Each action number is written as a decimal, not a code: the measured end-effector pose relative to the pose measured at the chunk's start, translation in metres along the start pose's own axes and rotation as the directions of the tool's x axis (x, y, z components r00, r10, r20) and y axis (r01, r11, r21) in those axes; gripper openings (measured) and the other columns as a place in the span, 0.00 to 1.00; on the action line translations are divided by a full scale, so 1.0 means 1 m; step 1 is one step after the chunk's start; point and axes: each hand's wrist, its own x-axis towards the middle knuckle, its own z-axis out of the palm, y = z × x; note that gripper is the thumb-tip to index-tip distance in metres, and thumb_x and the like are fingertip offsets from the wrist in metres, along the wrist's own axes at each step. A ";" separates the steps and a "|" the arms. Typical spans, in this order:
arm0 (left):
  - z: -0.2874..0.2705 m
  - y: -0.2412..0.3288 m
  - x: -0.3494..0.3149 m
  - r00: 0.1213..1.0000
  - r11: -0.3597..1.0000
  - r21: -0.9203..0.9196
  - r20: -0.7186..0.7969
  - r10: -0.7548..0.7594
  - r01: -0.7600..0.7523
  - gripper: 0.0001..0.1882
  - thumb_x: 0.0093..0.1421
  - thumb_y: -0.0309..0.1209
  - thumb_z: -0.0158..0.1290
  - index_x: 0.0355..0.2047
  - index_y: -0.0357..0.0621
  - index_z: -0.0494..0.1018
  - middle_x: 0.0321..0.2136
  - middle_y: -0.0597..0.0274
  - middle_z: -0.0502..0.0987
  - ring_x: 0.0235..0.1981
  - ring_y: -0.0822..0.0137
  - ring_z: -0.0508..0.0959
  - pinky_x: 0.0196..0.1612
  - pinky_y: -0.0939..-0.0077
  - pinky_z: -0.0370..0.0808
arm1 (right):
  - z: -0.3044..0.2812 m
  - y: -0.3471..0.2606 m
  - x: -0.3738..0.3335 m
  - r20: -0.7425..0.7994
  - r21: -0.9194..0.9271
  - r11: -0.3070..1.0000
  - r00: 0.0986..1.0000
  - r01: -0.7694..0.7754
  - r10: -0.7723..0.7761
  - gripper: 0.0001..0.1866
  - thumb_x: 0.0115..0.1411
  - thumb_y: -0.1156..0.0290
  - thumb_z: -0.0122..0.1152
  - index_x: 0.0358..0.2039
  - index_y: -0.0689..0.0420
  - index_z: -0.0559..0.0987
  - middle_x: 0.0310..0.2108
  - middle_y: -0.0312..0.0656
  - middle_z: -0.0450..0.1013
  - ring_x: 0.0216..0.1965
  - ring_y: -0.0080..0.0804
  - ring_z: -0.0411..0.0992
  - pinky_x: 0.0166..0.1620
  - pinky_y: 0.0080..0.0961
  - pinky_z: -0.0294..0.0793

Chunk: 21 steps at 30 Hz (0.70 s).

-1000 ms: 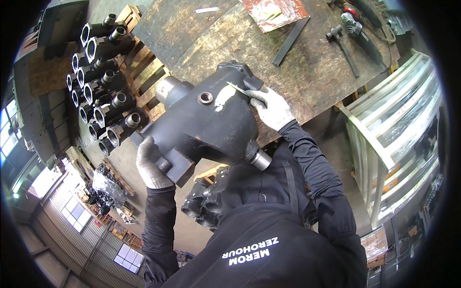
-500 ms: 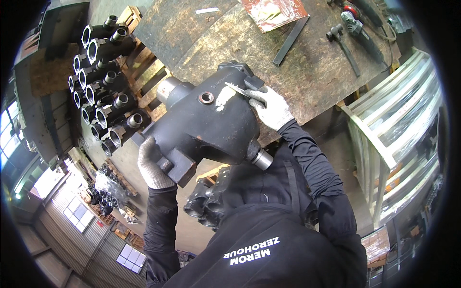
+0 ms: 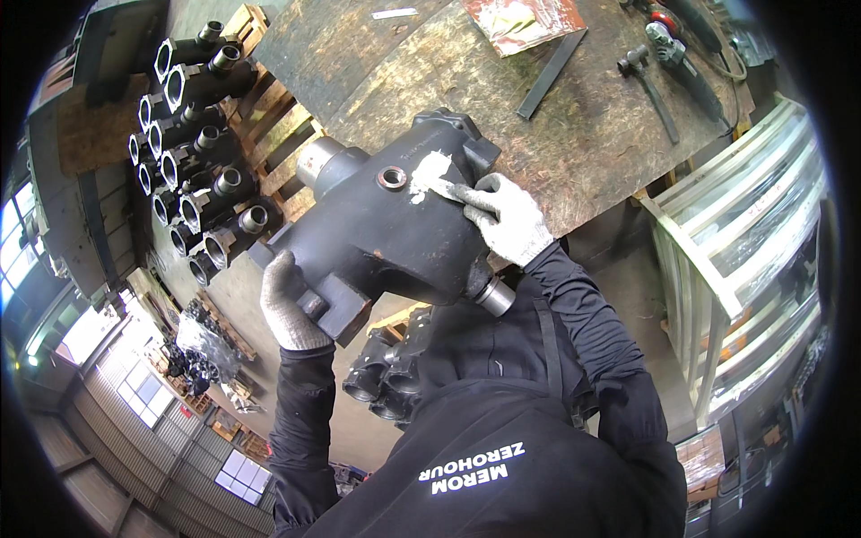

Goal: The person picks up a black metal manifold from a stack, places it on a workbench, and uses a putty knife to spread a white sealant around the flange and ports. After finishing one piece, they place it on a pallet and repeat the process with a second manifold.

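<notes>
A large black metal casting lies at the edge of the worktable, with a bare metal collar at its far left and a shiny stub at its near right. My right hand, in a pale knitted glove, pinches a putty knife. Its blade meets a patch of white putty on the casting, beside a round threaded hole. My left hand, gloved too, is wrapped round the casting's near left end, by a square block; its fingertips are partly hidden.
The wooden worktable carries a red sheet with putty, a dark flat bar, a hammer and an angle grinder. Similar black castings stand on pallets at left. A wrapped white frame stands at right.
My right hand has drawn the knife a little nearer me across the casting, and the white patch looks broader at its far side. My left hand keeps its place on the casting.
</notes>
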 end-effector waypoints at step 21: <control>0.006 0.003 -0.006 0.999 1.000 -0.012 0.037 0.001 0.000 0.12 0.66 0.39 0.56 0.43 0.45 0.77 0.37 0.65 0.79 0.40 0.65 0.81 0.47 0.68 0.80 | -0.004 0.011 0.015 -0.111 -0.096 0.995 0.994 0.010 -0.020 0.17 0.63 0.65 0.67 0.52 0.38 0.85 0.44 0.43 0.76 0.46 0.45 0.78 0.51 0.37 0.79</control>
